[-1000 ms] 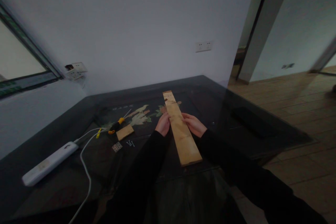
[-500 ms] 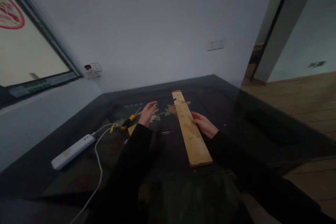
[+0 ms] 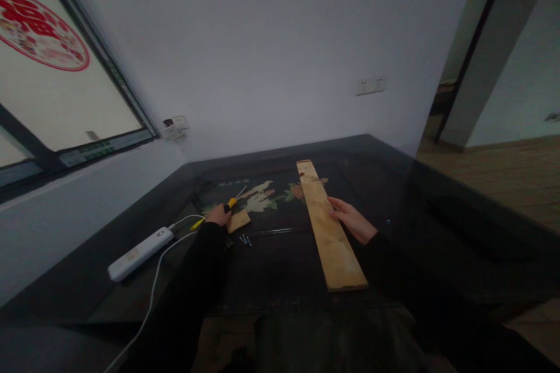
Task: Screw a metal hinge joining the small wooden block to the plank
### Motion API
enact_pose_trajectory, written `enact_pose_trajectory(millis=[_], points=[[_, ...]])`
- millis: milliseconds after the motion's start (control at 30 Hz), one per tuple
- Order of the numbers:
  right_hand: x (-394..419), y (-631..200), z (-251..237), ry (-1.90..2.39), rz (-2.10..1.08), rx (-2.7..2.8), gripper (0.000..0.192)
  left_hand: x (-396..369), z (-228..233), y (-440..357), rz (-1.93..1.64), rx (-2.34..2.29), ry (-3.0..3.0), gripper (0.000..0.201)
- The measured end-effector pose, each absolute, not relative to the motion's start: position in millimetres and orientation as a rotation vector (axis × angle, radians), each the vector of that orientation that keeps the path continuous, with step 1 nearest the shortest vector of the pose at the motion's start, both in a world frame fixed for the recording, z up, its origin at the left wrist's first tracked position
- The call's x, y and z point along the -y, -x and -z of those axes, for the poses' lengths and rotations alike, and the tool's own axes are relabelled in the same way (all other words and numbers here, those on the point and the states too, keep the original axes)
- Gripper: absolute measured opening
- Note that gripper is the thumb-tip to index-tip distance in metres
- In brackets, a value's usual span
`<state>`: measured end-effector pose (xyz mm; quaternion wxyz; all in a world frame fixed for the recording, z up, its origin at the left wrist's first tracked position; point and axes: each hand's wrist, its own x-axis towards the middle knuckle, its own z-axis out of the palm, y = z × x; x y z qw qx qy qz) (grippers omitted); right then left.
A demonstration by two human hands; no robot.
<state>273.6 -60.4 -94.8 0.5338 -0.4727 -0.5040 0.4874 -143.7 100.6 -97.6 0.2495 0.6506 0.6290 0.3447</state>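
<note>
My left hand is at the handle of a yellow and black screwdriver, its fingers closed around it; the shaft points away to the right. Just right of that hand lies a small square piece of wood. A few screws rest on the dark table in front of it. My right hand grips the right edge of a long wooden board, thumb near its top face and the other fingers partly hidden. The board lies lengthwise, its near end towards me.
A white power strip with a white cable sits on the left of the dark table. A dark flat object lies at the right. A wall with sockets stands behind, and a window is at the left.
My left hand, open before over the table, has moved left and down onto the screwdriver. My right hand stays at the board. The view has shifted slightly left.
</note>
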Motion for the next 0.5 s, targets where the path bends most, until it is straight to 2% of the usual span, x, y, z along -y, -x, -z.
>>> enact_pose_trajectory(millis=[167, 267, 367, 500], points=[[63, -275, 85, 1.229, -0.97, 1.241, 0.053, -94, 84, 134, -0.868, -1.886, -1.811, 0.037], [66, -273, 71, 1.192, -0.848, 1.229, 0.045, -83, 63, 110, -0.935, -1.843, -1.865, 0.03], [65, -266, 51, 1.094, -0.842, 1.253, 0.033, -57, 43, 55, -1.149, -1.392, -1.757, 0.026], [55, -248, 36, 0.99, -0.969, 1.212, 0.033, -7, 44, -37, -1.02, -1.049, -1.61, 0.03]])
